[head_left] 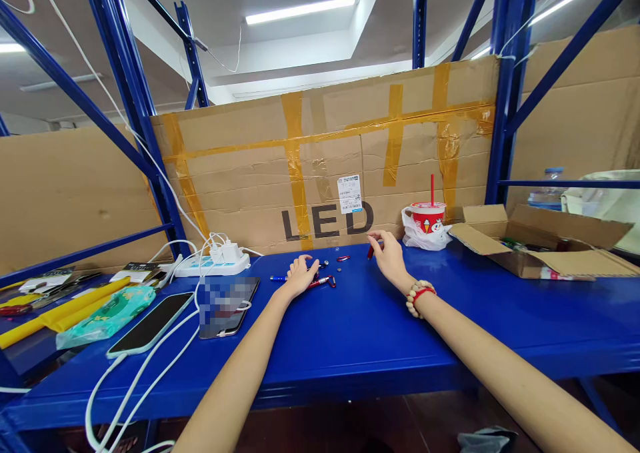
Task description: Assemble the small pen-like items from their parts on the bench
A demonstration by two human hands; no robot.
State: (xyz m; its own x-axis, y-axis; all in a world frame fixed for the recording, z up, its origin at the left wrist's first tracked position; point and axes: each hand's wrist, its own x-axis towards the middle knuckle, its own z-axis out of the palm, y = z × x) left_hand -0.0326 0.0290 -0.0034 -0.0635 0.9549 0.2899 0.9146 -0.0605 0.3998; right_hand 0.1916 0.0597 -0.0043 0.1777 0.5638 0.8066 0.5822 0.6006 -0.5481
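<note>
My left hand (301, 274) rests low over the blue table (350, 333), its fingers curled loosely beside small items. A blue pen-like piece (279, 278) sticks out to its left, and a red metal piece with a carabiner (325, 282) lies at its right. What is under the palm is hidden. My right hand (387, 256), with a beaded bracelet on the wrist, pinches a small dark red piece (371, 252) near the table's back. Between the hands lies a small red carabiner (343, 258), with a tiny dark bit (339, 270) in front of it.
At the left are a phone (153, 323), a dark tablet-like device (227, 316), white cables, a power strip (185, 266) and yellow and green packages. A red cup (425, 220) in a plastic bag and an open cardboard box (520, 256) stand at the right, before upright cardboard.
</note>
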